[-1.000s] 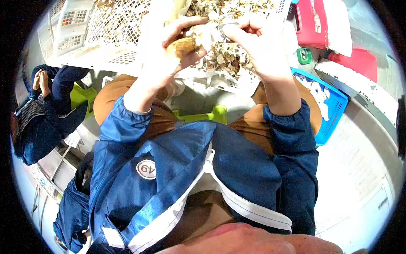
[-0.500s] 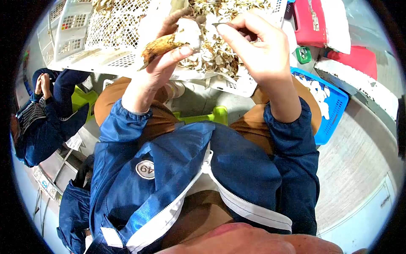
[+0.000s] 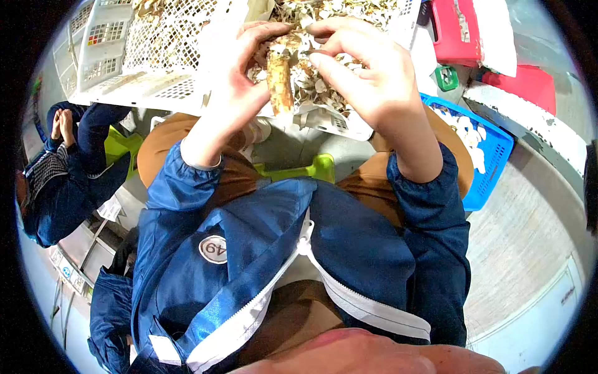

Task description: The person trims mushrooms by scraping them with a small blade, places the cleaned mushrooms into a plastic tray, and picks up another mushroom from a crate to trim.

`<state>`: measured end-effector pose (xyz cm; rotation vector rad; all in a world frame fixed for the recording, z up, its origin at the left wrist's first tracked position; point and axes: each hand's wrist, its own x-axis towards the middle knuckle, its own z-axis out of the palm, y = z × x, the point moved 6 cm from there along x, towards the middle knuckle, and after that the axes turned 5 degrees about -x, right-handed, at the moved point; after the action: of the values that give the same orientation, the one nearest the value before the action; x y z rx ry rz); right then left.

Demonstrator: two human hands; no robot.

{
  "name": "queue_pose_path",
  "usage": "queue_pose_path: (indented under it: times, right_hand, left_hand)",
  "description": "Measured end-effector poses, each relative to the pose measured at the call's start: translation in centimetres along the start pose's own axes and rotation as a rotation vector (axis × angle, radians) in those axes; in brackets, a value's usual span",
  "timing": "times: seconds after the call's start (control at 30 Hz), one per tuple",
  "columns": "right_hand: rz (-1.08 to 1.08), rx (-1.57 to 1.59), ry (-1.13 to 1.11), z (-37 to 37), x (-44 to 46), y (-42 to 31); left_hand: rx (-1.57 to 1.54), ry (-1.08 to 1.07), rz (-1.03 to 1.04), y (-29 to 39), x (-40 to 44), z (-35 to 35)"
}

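Observation:
My left hand (image 3: pixel 246 78) is curled round a mushroom-like piece with a thick yellow-brown stem (image 3: pixel 280 84), which points down toward me. My right hand (image 3: pixel 367 68) is beside its upper end, thumb and fingers pinched on a small dark blade whose tip is hard to see. Both hands are above a white basket (image 3: pixel 352 128) that holds many pale and brown scraps (image 3: pixel 321 93).
Another white mesh basket (image 3: pixel 103 47) is at the upper left. At the right are a blue basket (image 3: pixel 492 177) with white pieces, a green container (image 3: pixel 446 78) and a red container (image 3: pixel 458 31). Co-workers (image 3: pixel 50 187) sit at the left.
The yellow-brown stem has swung from pointing left to pointing down toward me. My left hand has shifted slightly right, and my right hand has come closer to the piece.

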<state>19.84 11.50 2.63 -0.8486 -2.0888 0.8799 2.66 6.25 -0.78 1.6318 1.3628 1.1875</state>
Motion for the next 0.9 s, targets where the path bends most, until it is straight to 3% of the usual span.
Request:
queue_pose_path:
  times: [0.17,0.4,0.6,0.7,0.8,0.9]
  right_hand:
    - [0.046,-0.105,-0.132,1.4,-0.3,0.1]
    - [-0.11,-0.178,-0.059,2.0,-0.4,-0.4]
    - [-0.139,-0.225,-0.016,2.0,-0.6,-0.9]
    - [-0.049,-0.218,-0.036,1.9,-0.4,-0.5]
    - [0.303,0.136,-0.09,1.6,-0.5,1.8]
    - [0.391,0.247,-0.116,1.9,-0.7,3.4]
  left_hand:
    - [-0.019,-0.068,-0.048,-0.6,-0.6,0.5]
    - [0.164,-0.09,-0.036,-0.1,-0.4,0.7]
    - [0.122,-0.097,-0.009,-0.3,-0.5,0.9]
    - [0.209,-0.137,0.065,0.4,-0.1,0.8]
    - [0.108,-0.127,-0.025,-0.5,-0.5,0.5]
    - [0.043,-0.142,-0.059,-0.3,-0.5,0.6]
